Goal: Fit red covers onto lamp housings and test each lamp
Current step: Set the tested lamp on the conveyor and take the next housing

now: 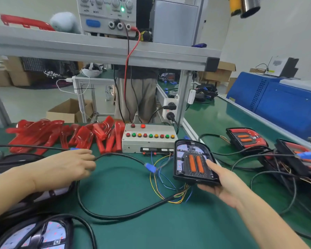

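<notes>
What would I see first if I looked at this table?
Probably the heap of shiny red covers at the back left of the green table. Next, the grey test box beside them with its row of coloured buttons, and the lamp housing with two orange strips, held in the right hand.

Bare green mat [126, 191] in the middle gives open room, crossed only by a looping black cable [104, 215] and loose coloured wires [162, 184]. Far edge is blocked by the pile of red covers [65, 136] and the test box [148, 141]. Right side is crowded with finished lamps [246, 139] and tangled leads. The shelf beam [104, 51] caps the reach above.
</notes>
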### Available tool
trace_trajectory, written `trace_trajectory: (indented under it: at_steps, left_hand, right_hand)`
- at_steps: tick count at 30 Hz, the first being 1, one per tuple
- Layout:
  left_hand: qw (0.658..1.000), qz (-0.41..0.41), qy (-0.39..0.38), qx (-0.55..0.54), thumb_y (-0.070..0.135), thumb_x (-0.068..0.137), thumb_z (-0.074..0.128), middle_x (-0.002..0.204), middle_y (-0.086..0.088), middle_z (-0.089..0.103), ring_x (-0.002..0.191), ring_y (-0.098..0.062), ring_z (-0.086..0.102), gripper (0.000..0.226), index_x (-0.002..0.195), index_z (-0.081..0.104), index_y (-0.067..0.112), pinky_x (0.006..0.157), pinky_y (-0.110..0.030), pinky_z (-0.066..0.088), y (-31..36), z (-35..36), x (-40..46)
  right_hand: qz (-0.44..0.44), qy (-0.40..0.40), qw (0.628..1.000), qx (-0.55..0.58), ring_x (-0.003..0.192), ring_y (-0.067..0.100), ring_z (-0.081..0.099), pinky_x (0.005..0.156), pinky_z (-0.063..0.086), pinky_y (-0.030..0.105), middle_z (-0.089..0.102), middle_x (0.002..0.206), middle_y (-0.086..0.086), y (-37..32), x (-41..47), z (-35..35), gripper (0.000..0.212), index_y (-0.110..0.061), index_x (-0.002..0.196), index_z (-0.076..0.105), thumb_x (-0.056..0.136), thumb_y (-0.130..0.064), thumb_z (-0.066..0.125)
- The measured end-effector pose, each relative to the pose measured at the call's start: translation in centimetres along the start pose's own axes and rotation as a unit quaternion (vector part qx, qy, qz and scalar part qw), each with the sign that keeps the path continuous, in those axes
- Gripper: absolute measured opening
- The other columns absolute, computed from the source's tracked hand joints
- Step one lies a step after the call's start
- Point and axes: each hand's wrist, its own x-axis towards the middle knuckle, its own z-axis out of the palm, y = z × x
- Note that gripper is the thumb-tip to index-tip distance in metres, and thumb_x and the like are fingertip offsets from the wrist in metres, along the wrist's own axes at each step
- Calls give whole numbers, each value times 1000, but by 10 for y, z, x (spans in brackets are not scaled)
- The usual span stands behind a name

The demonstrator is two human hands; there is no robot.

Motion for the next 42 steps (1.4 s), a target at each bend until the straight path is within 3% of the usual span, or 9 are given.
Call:
trace_trajectory:
  at_steps: [6, 10, 12, 19, 24, 29, 33, 36, 42]
  left_hand:
    - [997, -9, -43, -68, 15, 53, 74, 78, 17, 66, 86, -13, 67, 16, 54, 66, 30, 96, -30, 48, -12, 12, 4]
    - [975, -54, -210, -48, 12, 88, 49, 135, 8, 53, 139, -14, 31, 29, 108, 69, 23, 116, -35, -5, -20, 12, 9]
    - [955, -76, -278, -65, 9, 93, 38, 144, 11, 43, 145, -14, 13, 37, 117, 63, 22, 116, -39, -11, -23, 12, 13]
    - [917, -190, -241, -254, -2, 77, 45, 130, 25, 53, 138, -2, 24, 46, 95, 69, 33, 117, -35, 2, -27, 12, 33]
    - [900, -294, -141, -289, 3, 70, 49, 92, 9, 71, 95, -11, 62, 32, 74, 71, 25, 92, -27, 43, -24, 7, 54]
    - [771, -548, 91, -311, 24, 86, 52, 92, 2, 68, 78, -19, 60, 13, 91, 64, 25, 62, -27, 43, -39, 19, 81]
    - [612, -667, 34, -423, 56, 90, 42, 103, -14, 65, 88, -30, 58, 51, 105, 63, 12, 81, -38, 47, -55, 38, 104]
    - [577, -677, -10, -456, 68, 86, 40, 118, -16, 62, 107, -35, 58, 70, 126, 56, 13, 95, -46, 46, -60, 53, 112]
    - [503, -693, 25, -515, 44, 80, 60, 61, -6, 65, 61, -23, 61, 36, 72, 65, 9, 62, -31, 50, -57, 56, 109]
  right_hand:
    - [36, 2, 998, -43, 56, 23, 71, 43, 56, 31, 75, 74, 11, 12, 1, 2, 23, -5, 96, 67, 99, -23, 52]
    - [49, -22, 996, -66, 64, 29, 73, 45, 57, 31, 74, 83, 18, 24, -2, 8, 32, 0, 100, 68, 99, -27, 50]
    - [42, -30, 996, -79, 65, 28, 72, 46, 57, 31, 74, 85, 20, 27, -3, 10, 35, 2, 101, 68, 100, -27, 49]
    - [16, -25, 975, -219, 61, 21, 70, 46, 53, 27, 72, 74, 15, 16, -4, -4, 36, -2, 98, 66, 100, -34, 48]
    - [-15, 17, 947, -321, 52, 20, 66, 44, 48, 24, 69, 63, 5, 19, -5, 0, 34, -9, 95, 62, 98, -41, 50]
    - [-95, 94, 852, -506, 85, 21, 59, 71, 49, 22, 57, 125, 3, 14, -7, -1, 58, -22, 138, 46, 93, -58, 45]
    - [-122, 105, 808, -566, 123, 22, 50, 91, 38, 29, 51, 141, 3, 13, -10, 4, 65, -22, 145, 39, 93, -60, 42]
    - [-130, 119, 786, -593, 119, 20, 53, 89, 38, 30, 52, 136, 0, 9, -8, 6, 69, -26, 147, 34, 90, -66, 40]
    - [-146, 114, 776, -603, 124, 19, 50, 97, 39, 31, 46, 143, -3, 4, -6, 5, 73, -29, 149, 29, 88, -68, 39]
